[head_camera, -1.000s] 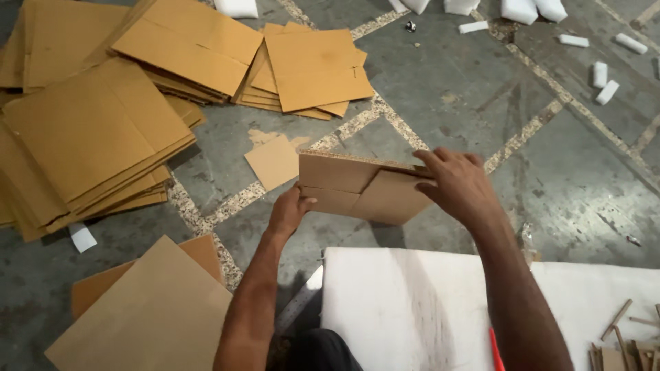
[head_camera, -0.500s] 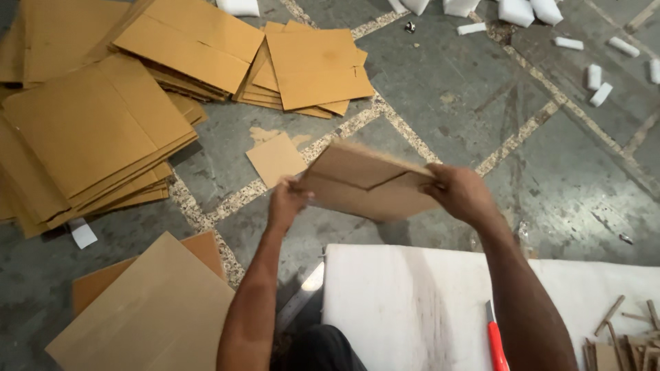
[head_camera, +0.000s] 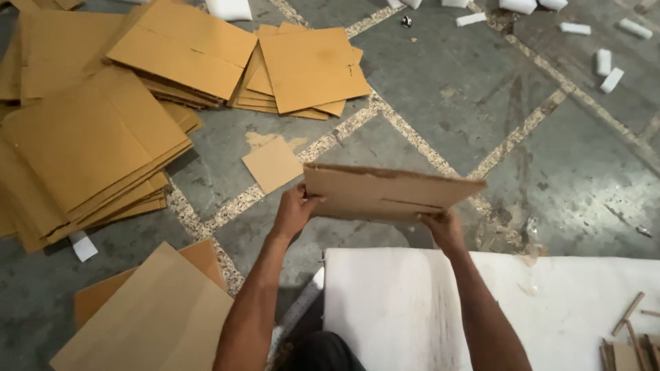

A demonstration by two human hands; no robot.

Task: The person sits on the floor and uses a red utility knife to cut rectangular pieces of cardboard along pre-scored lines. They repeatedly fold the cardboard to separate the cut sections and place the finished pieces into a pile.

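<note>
Head view: left hand (head_camera: 294, 209) and right hand (head_camera: 443, 227) both grasp a flat cardboard piece (head_camera: 385, 194), held level above the grey floor (head_camera: 440, 103), just beyond a white foam sheet (head_camera: 412, 309). Cardboard stacks (head_camera: 103, 137) lie left.

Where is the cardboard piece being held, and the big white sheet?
cardboard piece (head_camera: 385, 194), head view, middle of its flat face.
white sheet (head_camera: 385, 309), head view, bare part near its left side.

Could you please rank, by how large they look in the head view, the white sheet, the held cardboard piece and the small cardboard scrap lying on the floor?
1. white sheet, though nearest the camera
2. held cardboard piece, gripped by the left hand and right hand
3. small cardboard scrap
</note>
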